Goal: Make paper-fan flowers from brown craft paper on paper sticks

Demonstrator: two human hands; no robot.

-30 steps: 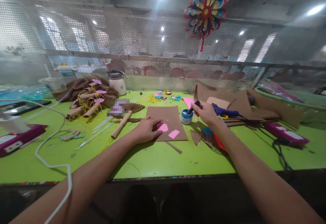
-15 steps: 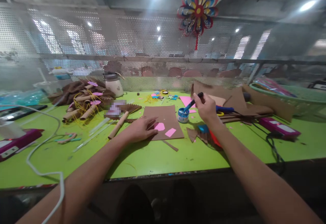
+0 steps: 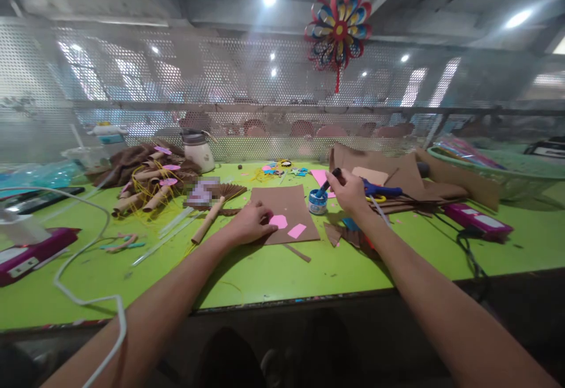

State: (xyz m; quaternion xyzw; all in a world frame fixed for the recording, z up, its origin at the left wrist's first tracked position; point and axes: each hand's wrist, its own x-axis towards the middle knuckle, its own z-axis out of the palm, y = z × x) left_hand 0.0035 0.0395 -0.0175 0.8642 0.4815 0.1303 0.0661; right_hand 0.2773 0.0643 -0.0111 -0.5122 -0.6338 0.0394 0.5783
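My left hand (image 3: 249, 223) rests on the left side of a brown card sheet (image 3: 285, 199), its fingers bent and the thumb apart from them. Beside its fingertips lies a pink paper piece (image 3: 279, 221), and a second pink piece (image 3: 297, 231) lies further right on the card. My right hand (image 3: 348, 191) is closed round a blue stick with a black end (image 3: 324, 186). The stick's lower end is inside a small blue-and-white jar (image 3: 318, 202) right of the card. What the tip looks like is hidden in the jar.
A glue gun (image 3: 382, 189) and folded brown paper (image 3: 375, 161) lie behind my right hand. Paper rolls (image 3: 159, 196) with yellow string are piled at the left. Purple power strips (image 3: 479, 221) sit on both sides. A white cable (image 3: 83, 301) crosses my left forearm.
My left hand's fingers have curled in closer to the pink piece. My right hand has moved slightly left and lower with the stick, still at the jar. The view has shifted a little.
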